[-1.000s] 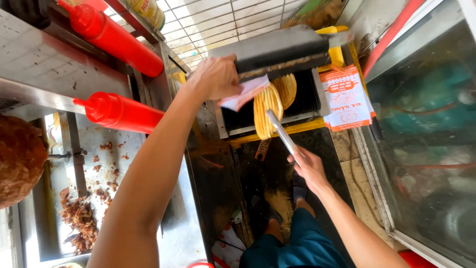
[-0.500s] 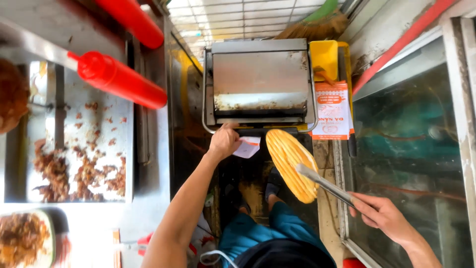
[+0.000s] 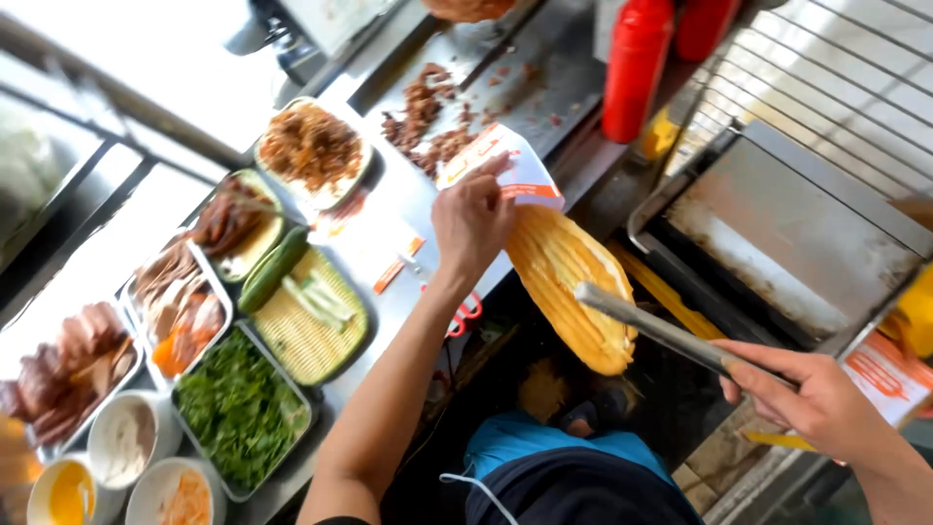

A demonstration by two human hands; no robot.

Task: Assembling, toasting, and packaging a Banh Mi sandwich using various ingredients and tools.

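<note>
Steel covers the bench (image 3: 389, 228) that runs from the lower left of the frame to the top centre, with a bright window rail along its left side and a wire rack at the upper right. Two red squeeze bottles (image 3: 637, 68) stand at the top centre. At the right sits one open press grill (image 3: 797, 233), its plate streaked with crumbs. Along the left edge lie about nine containers: trays of sliced meats (image 3: 180, 301), one tray of green herbs (image 3: 238, 408), one yellow basket (image 3: 311, 326) with cucumber, one dish of shredded meat (image 3: 311, 146), and three round tubs at the lower left corner. Loose meat scraps (image 3: 428, 117) lie on bare steel near the top.

Left hand (image 3: 473, 222) has its grip closed on a white and orange paper sleeve (image 3: 520, 173) and touches the top end of one flat toasted bread (image 3: 569, 292). Right hand (image 3: 826, 399), at the lower right, has its grip closed round one pair of metal tongs (image 3: 661, 331), whose tips pinch the bread near its lower end. The bread hangs in the centre of the frame over the dark gap between bench and grill, off both. Free steel shows just left of the sleeve.
</note>
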